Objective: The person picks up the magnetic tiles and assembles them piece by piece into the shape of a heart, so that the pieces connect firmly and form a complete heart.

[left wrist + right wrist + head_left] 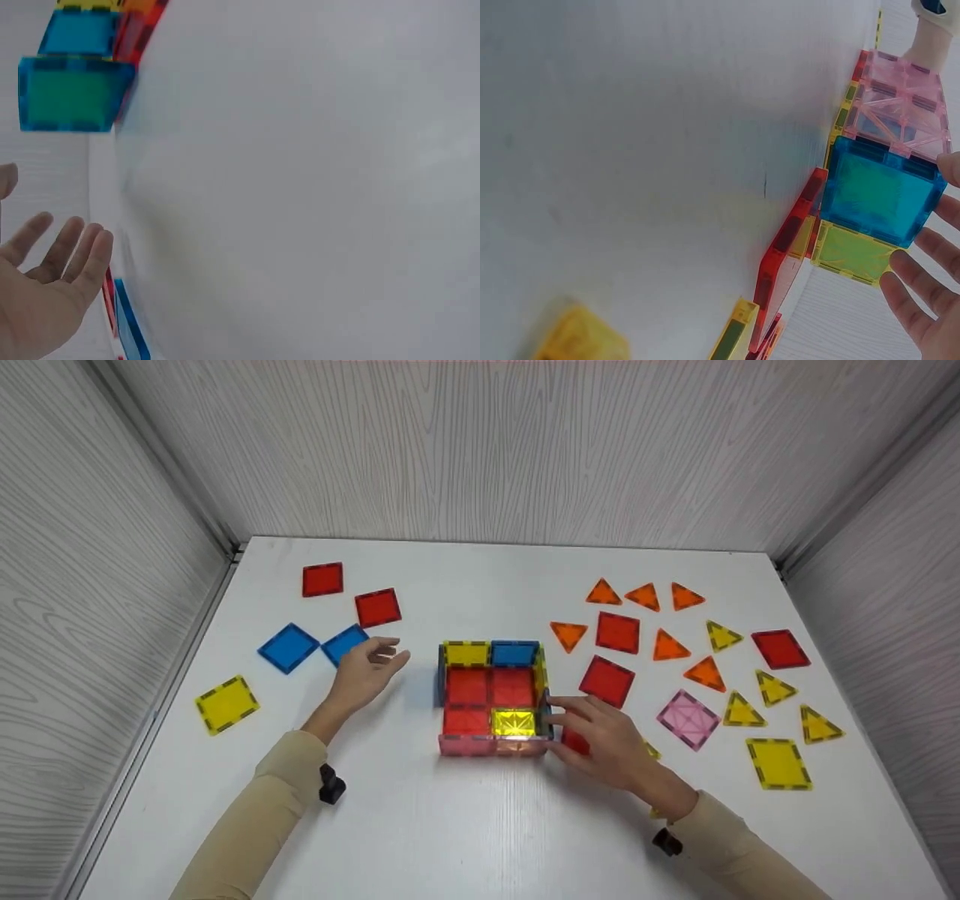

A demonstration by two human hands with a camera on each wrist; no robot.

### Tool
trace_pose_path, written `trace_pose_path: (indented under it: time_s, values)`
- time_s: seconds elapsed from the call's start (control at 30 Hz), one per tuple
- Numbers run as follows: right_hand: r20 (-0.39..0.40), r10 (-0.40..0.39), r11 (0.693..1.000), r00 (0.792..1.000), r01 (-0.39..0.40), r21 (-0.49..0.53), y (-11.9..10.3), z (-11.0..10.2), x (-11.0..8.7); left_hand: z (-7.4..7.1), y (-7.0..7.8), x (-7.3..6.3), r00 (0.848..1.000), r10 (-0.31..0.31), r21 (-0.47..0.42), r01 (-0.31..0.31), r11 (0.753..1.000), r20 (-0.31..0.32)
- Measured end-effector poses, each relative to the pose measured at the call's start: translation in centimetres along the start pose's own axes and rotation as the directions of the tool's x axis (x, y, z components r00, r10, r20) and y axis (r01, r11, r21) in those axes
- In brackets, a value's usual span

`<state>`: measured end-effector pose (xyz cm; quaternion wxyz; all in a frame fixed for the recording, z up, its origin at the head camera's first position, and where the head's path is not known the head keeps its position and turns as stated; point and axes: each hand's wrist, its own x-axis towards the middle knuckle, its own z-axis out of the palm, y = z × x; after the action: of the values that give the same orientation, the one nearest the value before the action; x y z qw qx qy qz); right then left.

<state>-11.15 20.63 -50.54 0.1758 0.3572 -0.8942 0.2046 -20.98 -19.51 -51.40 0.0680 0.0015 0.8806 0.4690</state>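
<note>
An open-topped square box of magnetic tiles stands mid-table, with red floor tiles [466, 687] and one yellow floor tile [514, 722]. Pink tiles [466, 746] form its near wall; yellow [466, 653] and blue [514, 653] tiles form the far one. On its right side are a blue wall tile [881, 191] and a yellow wall tile [855, 253]. My right hand [611, 739] reaches to that side, its extended fingertips at the tiles' edges and the thumb by the near corner. Left of the box, my left hand [361, 679] hovers with loosely bent fingers, holding nothing, partly covering a blue tile [343, 644].
Left of the box lie red tiles [322, 580], another blue tile [289, 648] and a yellow square [227, 704]. To the right are scattered orange triangles [604, 592], yellow triangles [744, 711], red squares [618, 632], a pink square [688, 719] and a yellow square [779, 763]. Panels enclose the table.
</note>
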Motion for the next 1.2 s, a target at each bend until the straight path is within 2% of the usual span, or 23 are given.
trace_pose_path:
  time_s: [0.1,0.23,0.4,0.5,0.73,0.97,1.1,1.2]
  values:
    - [-0.002,-0.004,1.0,1.0,0.004,-0.01,0.0,0.0,0.0,-2.0,-1.2,0.5,0.999,0.032,0.094,-0.032,0.995,0.0]
    - [-0.006,-0.015,1.0,1.0,0.014,-0.028,0.0,0.1,0.0,-4.5,-2.5,1.0,0.998,0.059,0.239,-0.056,0.969,-0.005]
    - [-0.007,-0.016,1.0,1.0,0.016,-0.022,0.0,0.0,0.0,-6.1,-3.6,1.6,0.998,0.064,0.372,-0.056,0.926,-0.009]
    - [-0.001,-0.013,1.0,1.0,0.013,-0.018,0.0,0.0,0.0,-6.2,-3.8,2.1,0.999,0.048,0.408,-0.044,0.912,0.0]
    - [0.0,-0.017,1.0,1.0,0.017,-0.003,0.1,0.2,-0.1,-5.3,-3.9,2.8,1.0,0.009,0.424,-0.02,0.905,0.026]
    - [-0.008,-0.02,1.0,1.0,0.02,-0.005,0.2,0.3,-0.1,-5.0,-4.0,2.9,0.999,-0.01,0.482,-0.012,0.876,0.045]
    - [-0.009,-0.018,1.0,1.0,0.018,-0.011,0.2,0.1,-0.1,-4.8,-4.0,2.6,0.998,-0.02,0.471,-0.006,0.882,0.052]
    - [-0.008,-0.016,1.0,1.0,0.015,-0.012,0.1,0.1,-0.1,-4.6,-3.9,2.0,0.998,-0.031,0.43,0.005,0.903,0.053]
